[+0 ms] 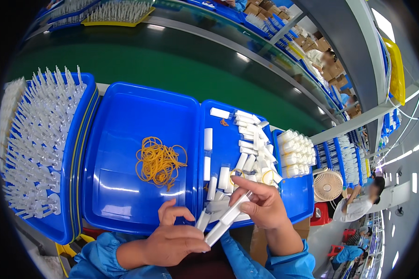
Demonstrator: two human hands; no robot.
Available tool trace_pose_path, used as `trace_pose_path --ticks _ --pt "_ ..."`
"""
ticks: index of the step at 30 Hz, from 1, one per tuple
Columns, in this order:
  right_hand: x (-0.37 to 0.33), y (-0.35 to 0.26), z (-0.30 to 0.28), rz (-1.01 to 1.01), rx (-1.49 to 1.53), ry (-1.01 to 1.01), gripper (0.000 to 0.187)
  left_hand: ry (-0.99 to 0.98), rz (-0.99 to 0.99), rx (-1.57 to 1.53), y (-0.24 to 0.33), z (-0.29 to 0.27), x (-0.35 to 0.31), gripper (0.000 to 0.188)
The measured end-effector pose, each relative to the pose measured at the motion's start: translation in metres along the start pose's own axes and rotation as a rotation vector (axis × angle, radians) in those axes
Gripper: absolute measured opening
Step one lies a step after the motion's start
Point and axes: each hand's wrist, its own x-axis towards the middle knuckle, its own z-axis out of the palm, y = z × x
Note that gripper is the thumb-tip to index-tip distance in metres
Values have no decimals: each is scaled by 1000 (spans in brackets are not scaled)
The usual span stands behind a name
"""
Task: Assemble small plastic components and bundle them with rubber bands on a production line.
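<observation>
My left hand (170, 237) is closed on a small white rectangular piece (215, 235), its thumb along the lower end. My right hand (264, 204) pinches another white rectangular piece (234, 210), with clear film at its upper end, between thumb and fingers. The two pieces meet end to end at a slant, over the near edge of a blue tray (207, 108). Many similar white pieces (249, 149) lie heaped in that tray, a few with yellow rubber bands around them. Whether the left fingers hold more than one piece is hard to see.
Left of that tray, a shallow blue tray (111, 172) bears a tangle of yellow rubber bands (158, 160). Stacked trays (81, 139) of upright white sticks (42, 139) stand far left. Banded white bundles (293, 149) are at right. Beyond runs a green conveyor belt (172, 60).
</observation>
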Motion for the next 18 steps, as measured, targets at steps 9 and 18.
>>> trace_pose_path --ticks 9,18 --pt "-18 6 12 48 -183 119 46 -52 65 35 0 2 -6 18" --pt "-13 13 8 1 132 25 45 0 56 -4 1 1 -5 17"
